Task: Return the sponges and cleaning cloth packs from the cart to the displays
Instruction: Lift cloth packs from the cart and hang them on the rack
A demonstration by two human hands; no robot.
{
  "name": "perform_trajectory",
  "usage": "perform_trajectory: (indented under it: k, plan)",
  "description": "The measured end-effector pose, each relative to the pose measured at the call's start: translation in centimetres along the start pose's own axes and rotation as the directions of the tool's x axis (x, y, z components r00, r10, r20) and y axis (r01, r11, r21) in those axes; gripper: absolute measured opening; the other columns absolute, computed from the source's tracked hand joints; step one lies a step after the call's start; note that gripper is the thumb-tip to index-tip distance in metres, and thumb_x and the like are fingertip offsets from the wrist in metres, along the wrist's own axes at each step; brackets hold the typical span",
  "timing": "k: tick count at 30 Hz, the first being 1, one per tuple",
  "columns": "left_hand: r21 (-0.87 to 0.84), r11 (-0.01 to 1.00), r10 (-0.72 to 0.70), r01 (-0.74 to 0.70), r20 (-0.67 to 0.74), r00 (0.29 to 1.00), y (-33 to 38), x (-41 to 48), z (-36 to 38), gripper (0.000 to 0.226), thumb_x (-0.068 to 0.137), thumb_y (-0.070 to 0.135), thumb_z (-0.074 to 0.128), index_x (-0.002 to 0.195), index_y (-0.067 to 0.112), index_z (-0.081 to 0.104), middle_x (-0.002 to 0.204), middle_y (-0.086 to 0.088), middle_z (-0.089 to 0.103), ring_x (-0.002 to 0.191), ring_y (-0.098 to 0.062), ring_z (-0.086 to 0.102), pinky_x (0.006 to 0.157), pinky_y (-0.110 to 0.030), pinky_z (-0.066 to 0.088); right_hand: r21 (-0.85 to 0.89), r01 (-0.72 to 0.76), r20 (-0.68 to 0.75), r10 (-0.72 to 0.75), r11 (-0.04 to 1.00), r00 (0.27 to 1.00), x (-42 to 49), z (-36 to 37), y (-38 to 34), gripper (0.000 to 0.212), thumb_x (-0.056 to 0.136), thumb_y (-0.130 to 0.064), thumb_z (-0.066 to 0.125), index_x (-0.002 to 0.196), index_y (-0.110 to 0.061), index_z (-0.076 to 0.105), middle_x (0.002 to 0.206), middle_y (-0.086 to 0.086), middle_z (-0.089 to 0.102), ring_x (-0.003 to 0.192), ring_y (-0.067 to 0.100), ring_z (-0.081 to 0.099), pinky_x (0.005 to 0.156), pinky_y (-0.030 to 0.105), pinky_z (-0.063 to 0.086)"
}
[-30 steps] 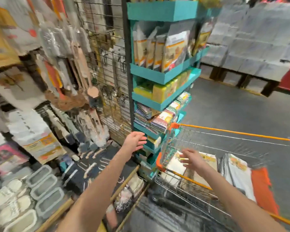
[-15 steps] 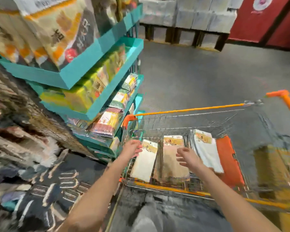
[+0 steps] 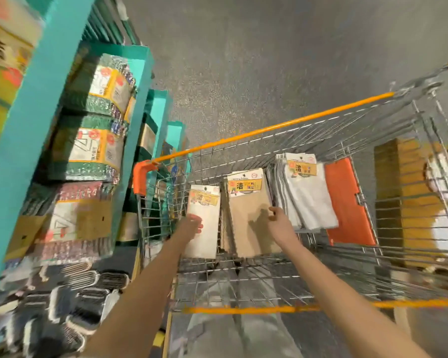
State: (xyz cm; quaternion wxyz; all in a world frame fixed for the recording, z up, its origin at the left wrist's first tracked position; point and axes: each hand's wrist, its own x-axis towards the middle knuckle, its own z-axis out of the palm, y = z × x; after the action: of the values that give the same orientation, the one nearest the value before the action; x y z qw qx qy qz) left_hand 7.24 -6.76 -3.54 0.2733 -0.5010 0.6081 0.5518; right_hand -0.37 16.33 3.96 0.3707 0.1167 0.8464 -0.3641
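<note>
A wire cart (image 3: 269, 310) with orange rails stands in front of me. Inside lie a cream cloth pack (image 3: 204, 228), a beige cloth pack (image 3: 248, 220) and a stack of white cloth packs (image 3: 305, 195). My left hand (image 3: 190, 227) reaches into the cart and touches the cream pack's left edge; its grip is unclear. My right hand (image 3: 278, 219) hovers over the beige pack's right edge, fingers loosely curled, holding nothing. Teal display shelves (image 3: 137, 104) at left hold green sponge packs (image 3: 98, 99) and red-edged packs (image 3: 75, 223).
An orange seat flap (image 3: 347, 202) lies against the cart's right side. Beyond the cart's right wall are brown boxes (image 3: 409, 197). Dark packaged goods (image 3: 62, 306) lie low at left. Grey floor (image 3: 269, 60) stretches ahead.
My view has tilted down toward the cart. Both hands have moved deeper into the cart, the left from the cart's rim onto the cream pack, the right toward the beige pack.
</note>
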Motion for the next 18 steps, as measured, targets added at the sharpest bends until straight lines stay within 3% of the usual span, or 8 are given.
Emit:
perform_trajectory:
  k: [3,6,8,11,13,15,18]
  plan:
    - [0.101,0.995,0.012,-0.01,-0.014,1.0,-1.6,2.9,1.0,0.023,0.094,0.012,0.05,0.115,0.008,0.058,0.099,-0.013,0.06,0.068,-0.016,0.054,0.061,-0.026,0.044,-0.003,0.013,-0.03,-0.013,1.0,0.999,2.8,0.3,0.3,0.038,0.098,-0.019,0.044,0.134,-0.006,0.045,0.125,0.012,0.06,0.107,0.026,0.059,0.085,0.032,0.048]
    - [0.107,0.994,0.021,-0.014,-0.06,0.998,-3.3,5.7,1.9,0.018,0.088,0.016,0.052,0.102,0.007,0.059,0.095,-0.018,0.06,0.081,-0.032,0.058,0.068,-0.043,0.051,0.021,0.033,-0.054,-0.032,0.999,0.998,5.8,0.7,0.4,0.037,0.094,-0.009,0.049,0.131,-0.006,0.05,0.115,0.006,0.063,0.104,0.017,0.058,0.09,0.024,0.045]
    - [0.124,0.992,0.013,0.003,-0.125,0.992,-3.8,6.7,2.1,0.018,0.089,0.003,0.05,0.106,0.002,0.055,0.097,-0.019,0.056,0.085,-0.029,0.054,0.061,-0.031,0.046,-0.006,0.078,-0.1,-0.078,0.997,0.992,7.6,0.9,0.1,0.036,0.094,-0.007,0.046,0.129,-0.007,0.052,0.109,0.008,0.063,0.098,0.015,0.058,0.088,0.022,0.043]
    - [0.146,0.989,-0.004,0.033,-0.196,0.981,-4.6,8.6,2.6,0.039,0.09,-0.004,0.048,0.128,-0.003,0.047,0.117,-0.022,0.056,0.093,-0.026,0.052,0.056,-0.018,0.037,-0.052,0.091,-0.152,-0.097,0.995,0.984,11.2,1.7,0.0,0.026,0.092,-0.017,0.045,0.113,-0.012,0.06,0.1,0.006,0.066,0.091,0.019,0.061,0.08,0.028,0.049]
    - [0.162,0.985,-0.021,0.059,-0.224,0.974,-5.1,9.6,2.8,0.047,0.094,0.001,0.047,0.14,-0.002,0.037,0.132,-0.02,0.05,0.11,-0.032,0.052,0.073,-0.026,0.042,-0.072,0.067,-0.15,-0.077,0.995,0.986,13.4,2.4,0.5,0.021,0.086,-0.028,0.045,0.095,-0.016,0.059,0.085,0.007,0.063,0.077,0.021,0.059,0.067,0.03,0.047]
    - [0.164,0.983,-0.038,0.079,-0.241,0.97,-5.6,10.7,2.8,0.055,0.093,0.003,0.051,0.144,0.0,0.032,0.14,-0.019,0.044,0.121,-0.036,0.048,0.089,-0.036,0.044,-0.082,0.043,-0.163,-0.056,0.996,0.985,14.8,2.9,1.0,0.027,0.079,-0.041,0.048,0.089,-0.016,0.054,0.084,0.008,0.058,0.079,0.024,0.057,0.068,0.033,0.045]
    - [0.083,0.984,-0.128,0.156,-0.269,0.955,-6.1,11.5,2.9,0.057,0.087,0.003,0.059,0.139,0.001,0.036,0.13,-0.017,0.053,0.109,-0.032,0.056,0.078,-0.035,0.045,-0.029,0.007,-0.211,-0.013,1.0,0.977,15.5,3.4,0.5,0.024,0.079,-0.038,0.061,0.086,-0.022,0.044,0.09,0.004,0.053,0.084,0.022,0.054,0.074,0.035,0.045]
